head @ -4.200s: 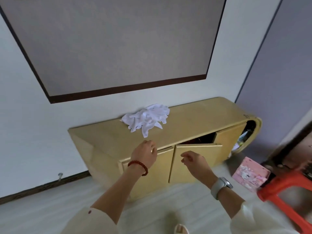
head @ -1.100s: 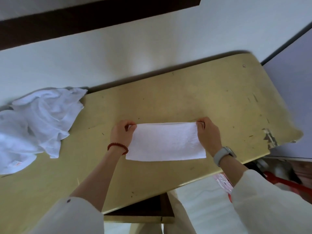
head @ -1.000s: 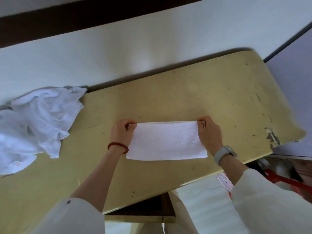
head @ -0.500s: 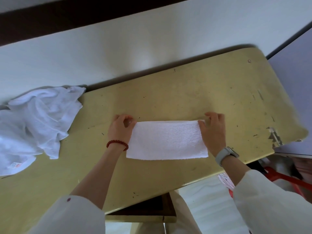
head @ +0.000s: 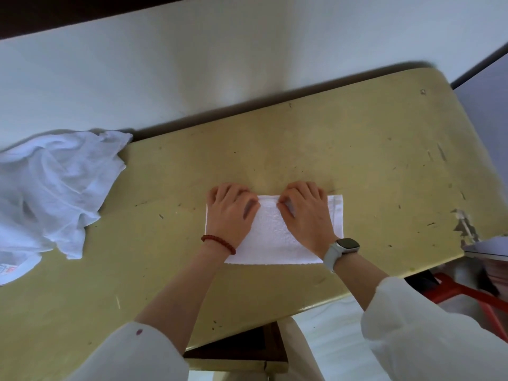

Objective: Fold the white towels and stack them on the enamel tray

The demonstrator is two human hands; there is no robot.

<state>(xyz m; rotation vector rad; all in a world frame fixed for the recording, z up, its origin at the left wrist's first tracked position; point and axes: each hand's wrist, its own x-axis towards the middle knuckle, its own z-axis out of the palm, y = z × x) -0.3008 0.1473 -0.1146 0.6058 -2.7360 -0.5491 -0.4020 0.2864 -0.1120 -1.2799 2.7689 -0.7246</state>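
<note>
The half-folded white towel (head: 275,237) is laid flat on the yellow worktop (head: 343,149), near its front edge, and is pressed down by both hands. The left hand (head: 229,213) is set on the towel's left end, the right hand (head: 305,213) just right of centre. Fingers are curled over the far edge; whether that edge is pinched or only pushed can't be told, so neither grip can be called.

Risks, as judged: the layers could be dragged out of line if one hand is slid faster than the other, giving a skewed fold. The cloth could be pulled toward the front edge and dropped.

No enamel tray is seen in view, so the stacking spot can't be placed. The pile of unfolded towels (head: 52,185) is heaped at the left, well apart, w/ nothing between it and the work. A red stool (head: 467,295) is seen below at right, off the worktop.
</note>
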